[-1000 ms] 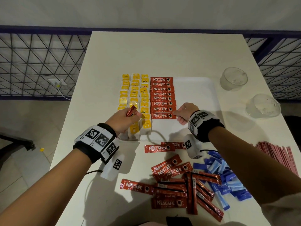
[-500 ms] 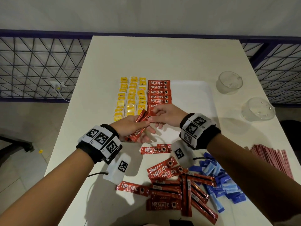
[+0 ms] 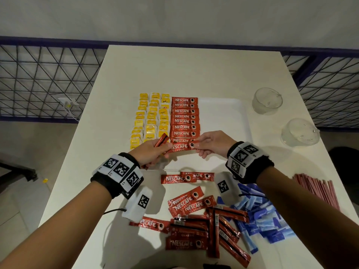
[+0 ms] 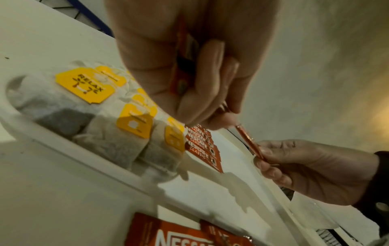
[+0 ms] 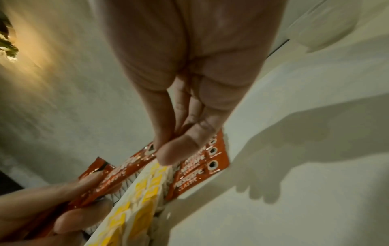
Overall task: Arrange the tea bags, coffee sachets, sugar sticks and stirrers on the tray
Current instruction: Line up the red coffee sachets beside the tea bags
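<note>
A white tray (image 3: 223, 117) holds three columns of yellow-tagged tea bags (image 3: 151, 117) and one column of red coffee sachets (image 3: 184, 117). My left hand (image 3: 167, 150) grips a small bundle of sachets (image 3: 162, 140) at the near end of the tea bags. My right hand (image 3: 196, 146) pinches the right end of one sachet (image 3: 180, 148) that lies level just above the column's near end. Its left end still reaches my left fingertips (image 4: 210, 121). In the right wrist view, thumb and fingers (image 5: 179, 149) pinch that sachet (image 5: 126, 168).
Loose coffee sachets (image 3: 194, 226) lie on the table near me, with blue sugar sticks (image 3: 260, 220) to their right and red stirrers (image 3: 318, 189) at the right edge. Two clear glass cups (image 3: 267, 100) (image 3: 299, 133) stand right of the tray, whose right half is bare.
My right hand left the column's last sachet, reached over to my left hand's bundle, and has drawn one sachet out to the right over the column's near end.
</note>
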A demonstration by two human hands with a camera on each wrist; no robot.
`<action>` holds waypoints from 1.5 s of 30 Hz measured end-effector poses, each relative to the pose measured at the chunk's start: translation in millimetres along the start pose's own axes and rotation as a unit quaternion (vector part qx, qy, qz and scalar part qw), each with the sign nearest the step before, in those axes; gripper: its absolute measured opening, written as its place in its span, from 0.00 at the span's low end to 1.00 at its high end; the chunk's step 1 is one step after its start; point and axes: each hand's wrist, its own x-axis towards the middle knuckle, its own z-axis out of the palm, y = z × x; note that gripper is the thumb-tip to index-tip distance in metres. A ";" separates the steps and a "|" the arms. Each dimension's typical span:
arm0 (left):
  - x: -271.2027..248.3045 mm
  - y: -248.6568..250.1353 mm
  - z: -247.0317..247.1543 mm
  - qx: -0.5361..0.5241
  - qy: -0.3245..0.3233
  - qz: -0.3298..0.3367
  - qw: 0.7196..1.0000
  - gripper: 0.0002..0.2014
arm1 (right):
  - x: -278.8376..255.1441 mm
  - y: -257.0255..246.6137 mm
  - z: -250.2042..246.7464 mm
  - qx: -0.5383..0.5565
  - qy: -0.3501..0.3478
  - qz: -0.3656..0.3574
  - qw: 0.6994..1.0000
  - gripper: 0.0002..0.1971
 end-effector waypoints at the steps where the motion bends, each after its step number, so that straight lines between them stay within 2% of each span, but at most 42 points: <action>1: 1.8 -1.7 0.7 0.004 0.016 -0.007 1.000 0.13 | -0.3 3.1 -1.7 0.011 0.011 0.008 1.000 0.03; 4: 4.3 -5.5 -0.7 -0.003 0.063 -0.019 0.998 0.11 | 0.6 11.4 -9.6 0.055 0.051 0.042 0.996 0.11; 7: 4.3 -7.0 -5.1 0.010 0.090 -0.023 0.996 0.11 | 3.0 18.0 -13.1 0.089 0.075 0.070 0.991 0.14; 12: 3.0 -6.3 -5.4 0.026 0.090 -0.017 0.995 0.11 | 9.4 16.9 -3.8 0.073 0.047 0.109 0.990 0.14; 15: 1.4 -4.5 -3.7 0.026 0.091 -0.016 0.995 0.09 | 16.5 16.5 3.1 0.061 0.054 0.119 0.990 0.06; 21: 3.8 -5.8 -5.9 0.019 0.089 -0.021 0.996 0.09 | 31.2 15.4 8.0 -0.015 0.089 0.142 0.986 0.11; 25: 5.5 -5.6 -6.4 0.014 0.091 -0.025 0.995 0.09 | 35.6 16.4 9.7 -0.023 0.115 0.145 0.983 0.12; 34: 7.7 -3.4 -6.6 0.009 0.091 -0.018 0.996 0.06 | 40.4 16.5 10.3 -0.075 0.112 0.156 0.979 0.10; 37: 8.6 -2.9 -6.7 -0.009 0.086 -0.022 0.996 0.02 | 40.6 15.1 8.6 -0.089 0.108 0.167 0.976 0.11; 38: 9.1 -2.7 -6.4 -0.014 0.084 -0.024 0.996 0.04 | 39.1 13.6 8.2 -0.095 0.107 0.169 0.975 0.12; 40: 9.3 -1.4 -5.8 -0.018 0.073 -0.028 0.997 0.07 | 37.2 10.8 6.3 -0.112 0.114 0.144 0.977 0.13; 42: 8.1 -0.2 -5.2 -0.009 0.039 -0.027 0.999 0.08 | 31.8 5.9 5.9 -0.077 0.109 0.092 0.987 0.11; 45: 5.3 1.0 -3.9 -0.021 -0.016 -0.025 0.999 0.11 | 19.3 -2.9 9.4 -0.020 0.036 0.011 0.999 0.08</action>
